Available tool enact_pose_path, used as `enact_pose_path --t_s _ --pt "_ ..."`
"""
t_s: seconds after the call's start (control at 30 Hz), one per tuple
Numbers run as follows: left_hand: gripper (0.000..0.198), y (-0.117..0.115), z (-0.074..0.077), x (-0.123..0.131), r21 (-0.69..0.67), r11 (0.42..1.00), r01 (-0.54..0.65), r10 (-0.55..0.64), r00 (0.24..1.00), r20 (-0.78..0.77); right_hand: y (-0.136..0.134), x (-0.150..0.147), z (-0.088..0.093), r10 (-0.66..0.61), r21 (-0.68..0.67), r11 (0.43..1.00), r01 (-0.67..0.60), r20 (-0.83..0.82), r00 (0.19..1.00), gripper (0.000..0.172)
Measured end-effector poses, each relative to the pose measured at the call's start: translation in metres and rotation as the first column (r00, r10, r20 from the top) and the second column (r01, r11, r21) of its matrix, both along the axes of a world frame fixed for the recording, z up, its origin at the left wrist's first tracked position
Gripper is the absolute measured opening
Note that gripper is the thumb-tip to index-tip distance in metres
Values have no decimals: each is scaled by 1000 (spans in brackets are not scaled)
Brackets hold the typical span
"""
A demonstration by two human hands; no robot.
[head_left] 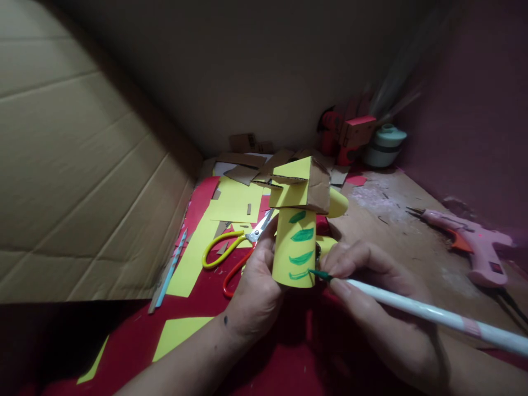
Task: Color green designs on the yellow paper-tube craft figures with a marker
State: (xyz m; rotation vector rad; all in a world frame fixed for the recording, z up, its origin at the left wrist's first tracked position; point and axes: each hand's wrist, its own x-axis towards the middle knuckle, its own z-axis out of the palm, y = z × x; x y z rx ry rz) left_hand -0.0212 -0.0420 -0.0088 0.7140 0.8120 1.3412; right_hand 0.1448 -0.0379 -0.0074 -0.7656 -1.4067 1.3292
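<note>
My left hand (pixel 258 294) is wrapped round a yellow paper-covered figure (pixel 280 245), a tube with a box-shaped cardboard top. Several green marks run down the tube's front, the lowest one only outlined. Between the thumb and fingers of my right hand (pixel 371 286) is a white marker (pixel 412 305), its green tip touching the tube near the lowest mark. Scissors (pixel 223 250) with one yellow and one red handle lie just left of the figure, partly hidden behind my left hand.
A pink glue gun (pixel 474 236) lies at the right. Large cardboard (pixel 103 165) stands at the left, beside a blue pencil (pixel 171 272). Yellow paper (pixel 190 269) and cardboard scraps (pixel 243 159) are scattered behind. A red figure (pixel 350 135) and a pale green jar (pixel 385 146) stand at the back right.
</note>
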Motion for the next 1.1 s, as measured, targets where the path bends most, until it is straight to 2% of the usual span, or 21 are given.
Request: enact_pose_path --t_s 0.17,0.33,0.57,0.97,1.1 --pt "68 0 2 2 26 1000 15 -16 1000 21 0 0 0 5 -7 1000 -5 -25 1000 11" --pt "54 0 -2 0 -30 999 -23 23 1000 -7 0 -5 4 -28 -20 999 27 -52 998 14" --pt "51 0 -3 0 -34 999 -27 26 999 -20 0 -7 6 -71 -39 997 69 -51 996 15" --pt "52 -2 -4 -1 -31 998 -46 45 999 -13 -3 -1 -3 87 -64 994 -93 -88 992 16" --pt "53 -1 -4 0 -36 998 -49 49 999 -11 -3 -4 0 52 -70 996 -57 -75 996 18"
